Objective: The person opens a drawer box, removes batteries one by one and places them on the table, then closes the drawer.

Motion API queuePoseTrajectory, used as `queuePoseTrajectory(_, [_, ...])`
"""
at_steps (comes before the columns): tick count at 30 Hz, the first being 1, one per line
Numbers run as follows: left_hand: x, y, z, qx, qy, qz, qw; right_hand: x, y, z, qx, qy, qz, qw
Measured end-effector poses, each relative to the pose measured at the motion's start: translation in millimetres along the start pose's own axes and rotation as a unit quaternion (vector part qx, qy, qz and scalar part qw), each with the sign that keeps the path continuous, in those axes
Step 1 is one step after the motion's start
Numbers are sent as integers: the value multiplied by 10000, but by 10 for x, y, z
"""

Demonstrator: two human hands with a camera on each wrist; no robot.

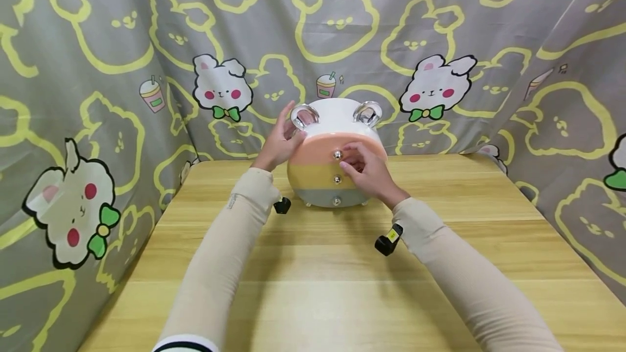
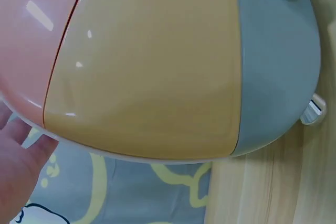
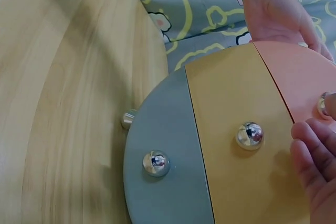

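Shows a rounded drawer box (image 1: pixel 320 148) standing upright on short silver feet (image 2: pixel 314 110), near the middle of the far edge of the wooden table (image 1: pixel 313 308). Faces the person with stacked coral (image 1: pixel 310 145), yellow (image 1: pixel 313 173) and grey-blue (image 1: pixel 313 195) fronts; runs longest from left to right across that face, reaches back in white toward the patterned curtain (image 1: pixel 337 31), and points two silver ear-shaped rings (image 1: pixel 376 110) upward. Carries a top knob (image 1: pixel 338 154), a middle knob (image 1: pixel 337 180) and a bottom knob (image 1: pixel 336 201) in one vertical row. Bears dark lettering (image 1: pixel 231 201) on the left cuff, too small to read, and a yellow label (image 1: pixel 393 234) on the black wrist camera (image 1: pixel 386 243) at the right, likewise unreadable. Leaves wood to either side of the box and a long stretch toward the person, overhung by both sleeves; hides whatever margin lies directly behind. Extends the left hand (image 1: pixel 280 143) with loose, parted fingers along the box's left side, just beside the nearer ring. Curls the right hand (image 1: pixel 369 173) at the top knob, with one fingertip overlapping it in the right wrist view; cannot tell whether pinching it.
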State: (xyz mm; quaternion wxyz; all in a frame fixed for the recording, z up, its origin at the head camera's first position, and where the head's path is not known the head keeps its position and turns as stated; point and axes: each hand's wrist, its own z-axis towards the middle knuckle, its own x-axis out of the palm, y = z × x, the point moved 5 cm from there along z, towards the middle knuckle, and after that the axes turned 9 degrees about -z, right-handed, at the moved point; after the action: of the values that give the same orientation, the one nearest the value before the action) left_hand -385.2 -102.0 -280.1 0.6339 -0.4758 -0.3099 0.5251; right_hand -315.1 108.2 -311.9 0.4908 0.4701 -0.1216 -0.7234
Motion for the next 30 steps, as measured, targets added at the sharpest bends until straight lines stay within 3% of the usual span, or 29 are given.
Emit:
queuePoseTrajectory(7, [-46, 20, 20, -195, 99, 181, 9996, 82, 74, 49, -284, -169, -345, 9989])
queuePoseTrajectory(13, [16, 28, 31, -123, 59, 243, 9996, 91, 124, 91, -150, -753, -794, 9939])
queuePoseTrajectory(19, [99, 34, 19, -141, -286, 932, 9951, 76, 151, 89, -161, -1184, -1320, 9840])
queuePoseTrajectory(30, [75, 9, 6, -86, -314, 1562, 9872, 90, 179, 107, -290, -1336, -1445, 9800])
